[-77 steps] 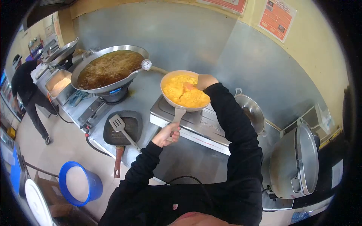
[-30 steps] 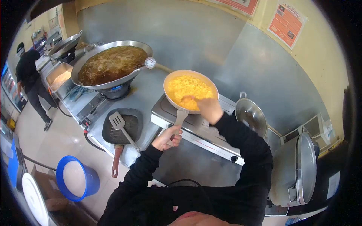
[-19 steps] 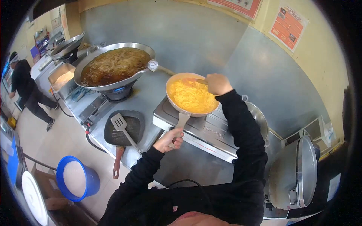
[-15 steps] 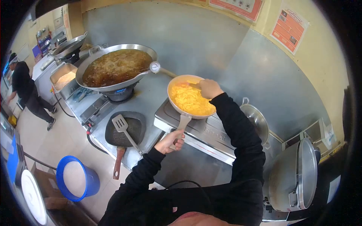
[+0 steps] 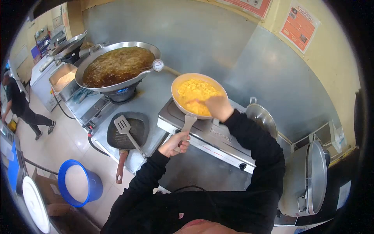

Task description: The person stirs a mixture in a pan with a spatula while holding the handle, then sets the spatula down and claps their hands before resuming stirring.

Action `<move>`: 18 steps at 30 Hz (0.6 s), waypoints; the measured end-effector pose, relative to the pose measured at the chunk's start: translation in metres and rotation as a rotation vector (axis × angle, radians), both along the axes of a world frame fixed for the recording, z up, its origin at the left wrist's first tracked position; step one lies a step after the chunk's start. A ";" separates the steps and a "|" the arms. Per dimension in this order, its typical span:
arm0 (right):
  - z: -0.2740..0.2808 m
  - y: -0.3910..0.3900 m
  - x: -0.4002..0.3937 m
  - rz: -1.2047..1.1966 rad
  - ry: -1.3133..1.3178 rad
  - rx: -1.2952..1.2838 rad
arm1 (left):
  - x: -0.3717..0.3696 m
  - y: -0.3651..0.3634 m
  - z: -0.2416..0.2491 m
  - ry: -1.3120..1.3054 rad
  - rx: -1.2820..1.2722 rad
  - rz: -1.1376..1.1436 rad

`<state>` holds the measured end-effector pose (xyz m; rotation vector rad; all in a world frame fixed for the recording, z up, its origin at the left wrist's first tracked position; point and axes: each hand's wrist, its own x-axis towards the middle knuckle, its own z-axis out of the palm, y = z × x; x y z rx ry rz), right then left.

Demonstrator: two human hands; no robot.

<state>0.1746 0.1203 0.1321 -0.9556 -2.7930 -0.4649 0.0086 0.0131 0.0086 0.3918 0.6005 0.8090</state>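
Note:
My left hand (image 5: 175, 144) is wrapped round the beige handle of a frying pan (image 5: 176, 84), which rests tilted on a portable gas stove (image 5: 218, 134). Yellow scrambled eggs (image 5: 196, 89) lie in the pan in soft lumps. Over the pan's near right side, my right hand (image 5: 219, 107) is closed on a spatula (image 5: 194, 101) whose tip is down in the eggs. Motion blurs this hand and the spatula, so its exact shape is hard to make out.
A large wok of bubbling oil (image 5: 117, 68) with a thermometer (image 5: 157, 65) sits on a lit burner at left. Nearer are a grill pan (image 5: 140, 138) and slotted turner (image 5: 122, 124). Pots (image 5: 263, 117) stand right; a blue bucket (image 5: 95, 187) and a person (image 5: 17, 99) are left.
My right hand has swept from the pan's far side towards its near right side, stirring the eggs. The eggs have gathered into a lumpier mass. The person at left has moved further left.

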 end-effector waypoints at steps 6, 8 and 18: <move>0.030 0.057 0.008 -0.211 -0.089 -0.150 | -0.001 0.000 0.002 0.027 0.007 -0.022; 0.046 0.030 0.006 -0.156 -0.082 -0.066 | -0.002 0.001 -0.004 0.007 0.017 -0.045; -0.012 0.051 -0.013 -0.186 0.091 -0.051 | 0.001 -0.002 0.003 0.060 0.004 -0.004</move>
